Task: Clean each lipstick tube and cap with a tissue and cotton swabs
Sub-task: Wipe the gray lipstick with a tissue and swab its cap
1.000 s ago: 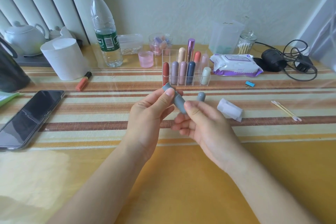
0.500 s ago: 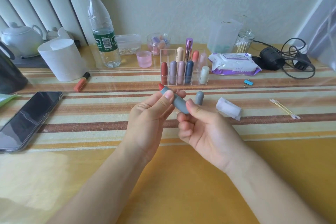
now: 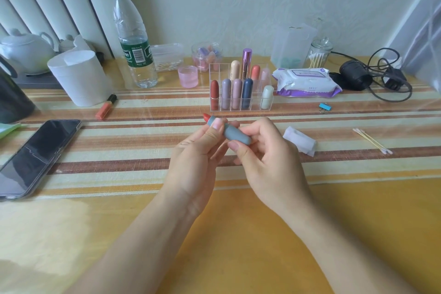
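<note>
A: Where's the tube (image 3: 235,135)?
B: Over the table (image 3: 143,141). The left hand (image 3: 195,157) pinches its top, the right hand (image 3: 267,157) curls round the base, and the red tip (image 3: 205,116) shows.
A: Tissue (image 3: 299,139)?
B: Lying just right of the hands, with the swabs (image 3: 371,141) farther right.

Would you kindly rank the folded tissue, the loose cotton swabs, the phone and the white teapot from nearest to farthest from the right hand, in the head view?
1. Folded tissue, just right of the right hand.
2. Loose cotton swabs, farther to the right.
3. Phone, at the far left.
4. White teapot, in the back left corner.
</note>
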